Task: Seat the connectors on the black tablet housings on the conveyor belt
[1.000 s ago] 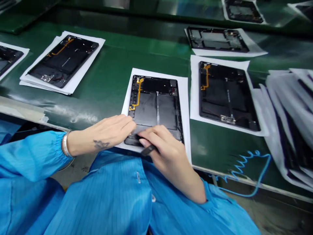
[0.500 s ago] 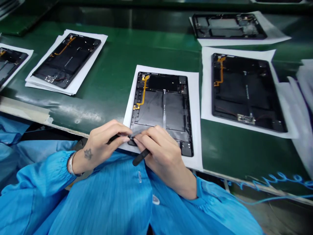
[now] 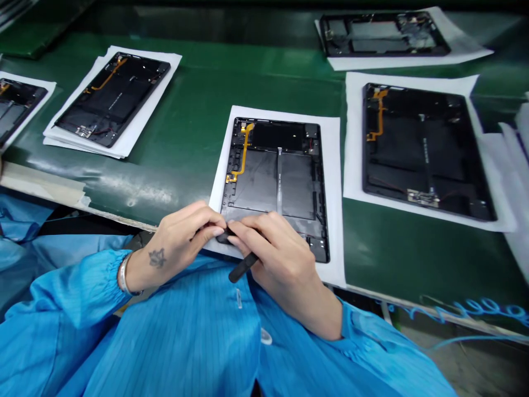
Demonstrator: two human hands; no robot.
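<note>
An opened tablet (image 3: 275, 182), its black battery, orange flex cable and grey ribbon cable exposed, lies on white paper (image 3: 335, 220) in front of me. My left hand (image 3: 188, 234) is pinched at its near left corner; what the fingertips hold there is hidden. My right hand (image 3: 276, 248) lies over the near edge, its fingers closed round a slim black tool (image 3: 243, 267). The tool's flat, rounded end sticks out towards my body, and its tip is hidden under the fingers. Both hands' fingertips almost meet at the corner.
Another opened tablet (image 3: 427, 151) lies on paper at the right, with one more tablet frame (image 3: 384, 36) behind it. Two tablets (image 3: 113, 102) rest on paper at the left. A coiled blue cord (image 3: 475, 309) hangs by the table's front edge. Someone's blue sleeve (image 3: 25, 220) shows at far left.
My fingertips have drawn closer together at the tablet's corner, and the tool's end has shifted slightly right. The view has moved a little.
</note>
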